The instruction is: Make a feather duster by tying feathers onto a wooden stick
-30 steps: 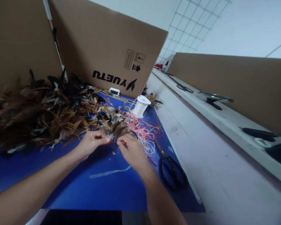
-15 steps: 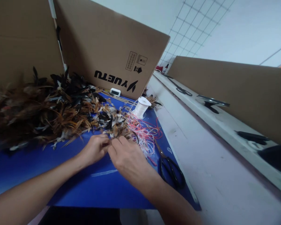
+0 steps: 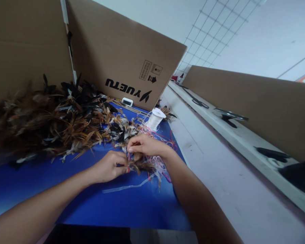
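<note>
My left hand (image 3: 114, 166) is closed in a pinch at the near end of a small bunch of brown feathers (image 3: 143, 166). Just above it my right hand (image 3: 144, 145) pinches a thin pinkish-red string (image 3: 128, 156) that runs down toward the left fingertips. The bunch's tips point right, below my right wrist, over a tangle of white and pink string (image 3: 161, 164). Nearer me a strip of clear ribbon (image 3: 124, 187) lies on the blue tabletop (image 3: 142, 210). A white spool (image 3: 155, 119) stands beyond my right hand.
A large heap of brown and black feathers (image 3: 53, 122) covers the left and back. Behind it stand cardboard panels (image 3: 122, 51). A small white device (image 3: 127, 102) sits at the back. Along the right runs a pale ledge (image 3: 213, 118) holding dark tools.
My right hand has lifted and moved away from me, drawing string between its fingers. The feather bunch now shows below it. My right arm now covers the black-handled scissors.
</note>
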Demonstrator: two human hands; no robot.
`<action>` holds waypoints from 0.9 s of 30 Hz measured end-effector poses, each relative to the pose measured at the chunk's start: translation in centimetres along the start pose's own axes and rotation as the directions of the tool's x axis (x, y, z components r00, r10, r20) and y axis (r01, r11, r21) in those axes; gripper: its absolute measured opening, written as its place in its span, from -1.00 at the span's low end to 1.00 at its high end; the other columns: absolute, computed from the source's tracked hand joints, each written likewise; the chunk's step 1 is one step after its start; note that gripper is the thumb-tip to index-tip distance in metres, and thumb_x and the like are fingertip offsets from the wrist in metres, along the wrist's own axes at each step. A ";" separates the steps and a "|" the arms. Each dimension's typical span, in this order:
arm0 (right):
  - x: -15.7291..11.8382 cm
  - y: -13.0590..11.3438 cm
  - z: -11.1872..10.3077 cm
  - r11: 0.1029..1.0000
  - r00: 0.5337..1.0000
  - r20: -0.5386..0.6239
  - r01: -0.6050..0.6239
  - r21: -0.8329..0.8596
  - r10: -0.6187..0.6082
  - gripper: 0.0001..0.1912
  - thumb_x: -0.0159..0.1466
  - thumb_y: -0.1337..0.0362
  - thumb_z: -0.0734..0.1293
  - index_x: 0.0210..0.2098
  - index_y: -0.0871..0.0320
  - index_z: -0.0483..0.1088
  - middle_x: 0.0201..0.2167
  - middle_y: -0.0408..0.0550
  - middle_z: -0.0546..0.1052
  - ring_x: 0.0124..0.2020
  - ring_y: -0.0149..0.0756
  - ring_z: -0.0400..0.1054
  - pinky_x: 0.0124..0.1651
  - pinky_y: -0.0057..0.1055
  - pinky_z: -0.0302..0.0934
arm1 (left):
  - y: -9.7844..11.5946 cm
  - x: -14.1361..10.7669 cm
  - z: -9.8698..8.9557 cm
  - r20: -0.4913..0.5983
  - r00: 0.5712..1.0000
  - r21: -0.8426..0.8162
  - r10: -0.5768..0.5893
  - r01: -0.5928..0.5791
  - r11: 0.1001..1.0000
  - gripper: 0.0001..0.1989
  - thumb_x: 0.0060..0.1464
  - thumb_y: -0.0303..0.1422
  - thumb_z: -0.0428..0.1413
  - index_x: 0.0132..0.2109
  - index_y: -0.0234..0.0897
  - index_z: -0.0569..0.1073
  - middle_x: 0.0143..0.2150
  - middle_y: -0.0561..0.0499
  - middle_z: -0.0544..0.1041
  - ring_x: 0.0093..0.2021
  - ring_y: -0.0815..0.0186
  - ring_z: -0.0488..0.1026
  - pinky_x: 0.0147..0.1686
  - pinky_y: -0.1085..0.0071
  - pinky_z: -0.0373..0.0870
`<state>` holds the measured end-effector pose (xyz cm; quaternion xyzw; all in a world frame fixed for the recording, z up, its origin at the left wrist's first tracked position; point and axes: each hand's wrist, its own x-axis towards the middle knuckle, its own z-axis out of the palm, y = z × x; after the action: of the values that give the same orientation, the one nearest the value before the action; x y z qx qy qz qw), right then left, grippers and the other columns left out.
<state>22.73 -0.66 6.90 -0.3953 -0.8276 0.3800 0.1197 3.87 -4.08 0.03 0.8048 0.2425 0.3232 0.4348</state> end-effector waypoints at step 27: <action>-3.6 -5.5 5.8 0.547 0.930 -0.184 0.020 -0.837 -0.317 -0.79 0.30 0.44 0.17 -0.40 0.20 0.40 -0.38 0.03 0.42 -0.28 -0.18 0.19 -0.22 -0.23 0.09 | -0.7 0.0 0.5 -0.124 0.992 0.140 -0.040 0.057 0.988 -0.85 -0.02 -0.49 0.08 -0.49 -0.30 0.49 -0.43 -0.01 0.49 -0.40 0.31 0.41 -0.39 0.46 0.27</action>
<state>19.12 -8.62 7.31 -0.3774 -0.9124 -0.1317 0.0881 4.17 -3.98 -0.71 0.8068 0.3104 0.3423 0.3681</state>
